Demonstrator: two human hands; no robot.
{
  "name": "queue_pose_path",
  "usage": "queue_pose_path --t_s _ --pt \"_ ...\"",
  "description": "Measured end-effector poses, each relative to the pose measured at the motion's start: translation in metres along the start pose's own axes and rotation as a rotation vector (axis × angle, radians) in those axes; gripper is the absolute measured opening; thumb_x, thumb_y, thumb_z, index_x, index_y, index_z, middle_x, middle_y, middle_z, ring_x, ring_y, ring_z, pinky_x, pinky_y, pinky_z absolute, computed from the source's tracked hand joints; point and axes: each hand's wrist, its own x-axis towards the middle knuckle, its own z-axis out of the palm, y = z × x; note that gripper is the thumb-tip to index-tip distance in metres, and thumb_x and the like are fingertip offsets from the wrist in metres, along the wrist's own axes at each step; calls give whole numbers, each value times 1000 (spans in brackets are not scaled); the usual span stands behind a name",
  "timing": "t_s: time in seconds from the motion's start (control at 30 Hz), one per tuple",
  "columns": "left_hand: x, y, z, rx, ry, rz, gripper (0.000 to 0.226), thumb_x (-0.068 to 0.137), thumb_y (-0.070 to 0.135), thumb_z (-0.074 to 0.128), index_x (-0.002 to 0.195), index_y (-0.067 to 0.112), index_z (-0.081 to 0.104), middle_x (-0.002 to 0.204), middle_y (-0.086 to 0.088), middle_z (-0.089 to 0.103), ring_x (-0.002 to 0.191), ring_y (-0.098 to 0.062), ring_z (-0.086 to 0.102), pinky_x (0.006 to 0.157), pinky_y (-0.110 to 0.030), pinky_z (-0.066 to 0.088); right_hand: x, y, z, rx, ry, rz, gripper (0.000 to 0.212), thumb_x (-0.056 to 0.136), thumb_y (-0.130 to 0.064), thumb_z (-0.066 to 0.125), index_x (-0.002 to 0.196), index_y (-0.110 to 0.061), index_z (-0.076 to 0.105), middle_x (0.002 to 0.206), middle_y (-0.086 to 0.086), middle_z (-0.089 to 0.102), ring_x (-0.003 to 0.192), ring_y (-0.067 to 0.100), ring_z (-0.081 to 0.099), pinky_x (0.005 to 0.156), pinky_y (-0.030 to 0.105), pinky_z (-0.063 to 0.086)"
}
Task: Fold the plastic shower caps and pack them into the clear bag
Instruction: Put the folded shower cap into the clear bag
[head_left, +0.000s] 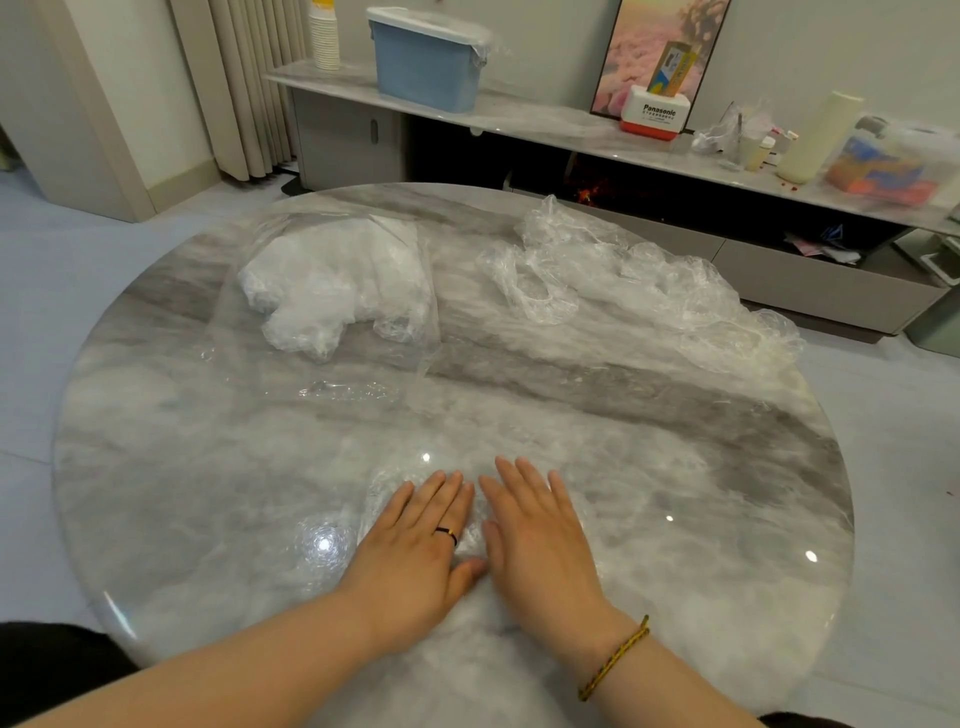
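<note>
A thin clear shower cap (384, 493) lies flattened on the round marble table (727, 467), near its front edge. My left hand (415, 540) and my right hand (540, 540) rest flat on it side by side, fingers spread, thumbs almost touching. A clear bag (332, 291) lies at the far left of the table with several white folded caps bunched inside it. A loose heap of crumpled clear caps (623, 275) spreads across the far right, reaching the table's edge.
Behind the table runs a low marble sideboard (545, 122) with a blue lidded bin (426, 65), a stack of paper cups (324, 36), a Panasonic box (655, 117) and bottles. Pale floor surrounds the table.
</note>
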Motion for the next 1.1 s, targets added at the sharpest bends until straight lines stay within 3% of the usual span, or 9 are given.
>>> queue_pose_path --t_s 0.1,0.2,0.3,0.43,0.57,0.7,0.87,0.97,1.1 --pt "1 1 1 20 3 -26 78 98 48 1 109 10 69 114 -4 67 109 -20 61 104 -37 11 -2 8 9 35 -150 62 56 78 -37 27 110 -16 68 122 5 62 114 19 59 108 35 28" --pt "0 5 2 34 -15 -20 77 97 50 1 111 13 68 116 -3 66 105 -19 64 102 -42 10 -1 17 10 74 -194 12 96 74 -65 -13 144 -15 29 151 -1 5 139 14 -1 108 29 -7" --pt "-1 7 0 31 -34 -36 76 96 52 2 113 17 67 117 -1 66 107 -20 63 101 -44 8 -3 19 7 93 -321 14 131 35 -70 -47 148 -23 0 153 -4 -18 123 12 -34 100 23 -27" --pt "-1 4 -11 -30 -108 -130 87 89 62 -9 128 17 55 133 -5 54 126 -20 42 102 -44 0 -2 20 8 85 -357 36 134 30 -72 -48 148 -24 -5 155 -1 -17 124 9 -33 103 23 -23" --pt "2 4 -21 -20 -121 -77 127 23 72 -50 139 27 -23 147 12 -26 133 -11 -30 96 -42 -29 4 21 -11 192 -400 105 79 85 -69 14 148 -23 5 157 -1 -4 143 12 -9 112 23 -8" --pt "8 -1 -40 -115 -51 -137 136 31 78 -39 145 34 21 151 16 17 140 -3 10 101 -32 -16 13 46 -35 93 -313 326 55 90 -45 47 136 -18 35 140 3 38 130 22 31 105 31 24" --pt "13 -1 -52 -216 -28 -170 52 92 57 30 138 33 34 132 18 43 124 -3 36 97 -24 6 13 54 -40 20 -454 384 25 88 -31 51 109 -17 53 119 3 51 116 24 41 96 30 31" --pt "14 1 -54 -239 -74 -183 53 89 49 49 137 31 35 120 14 50 118 -6 41 97 -23 15 16 47 -36 128 -411 351 16 88 -17 47 74 -24 49 109 2 57 112 23 43 90 27 33" --pt "16 -2 -57 -334 -139 -209 57 83 51 57 132 28 41 88 16 45 105 -8 47 89 -22 21 18 43 -35 311 -203 243 11 90 -15 51 83 -22 55 95 -3 56 99 15 43 79 18 32"
